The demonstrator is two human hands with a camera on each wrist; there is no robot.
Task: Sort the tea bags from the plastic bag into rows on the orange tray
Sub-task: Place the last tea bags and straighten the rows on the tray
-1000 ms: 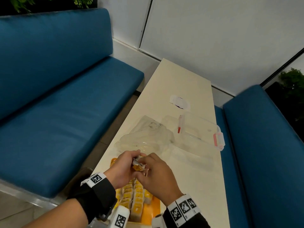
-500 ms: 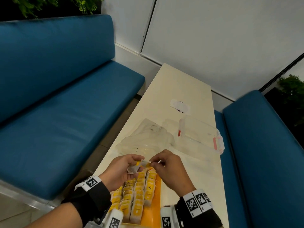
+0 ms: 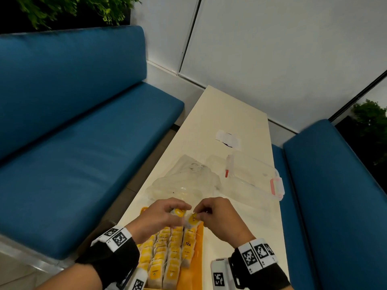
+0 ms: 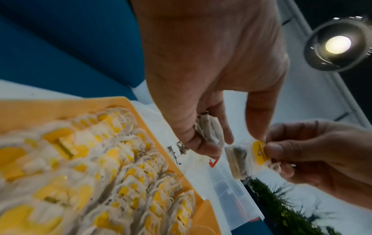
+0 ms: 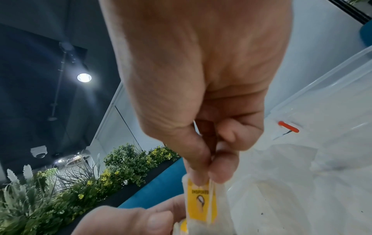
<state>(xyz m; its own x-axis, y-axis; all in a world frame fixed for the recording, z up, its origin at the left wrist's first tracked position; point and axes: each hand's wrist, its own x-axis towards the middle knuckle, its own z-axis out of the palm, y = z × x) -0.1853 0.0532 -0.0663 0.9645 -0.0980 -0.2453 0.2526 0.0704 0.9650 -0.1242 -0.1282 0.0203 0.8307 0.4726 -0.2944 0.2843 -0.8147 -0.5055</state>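
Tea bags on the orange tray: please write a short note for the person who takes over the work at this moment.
Left hand: pinches one tea bag above the far end of the orange tray.
Right hand: pinches a second tea bag by its yellow tag, beside the first.
Done: several rows of tea bags already lie on the tray.
Plastic bag: crumpled on the table beyond the hands; it looks nearly empty, but I cannot tell for sure.
Left: lay both held bags into a row, then check the plastic bag.
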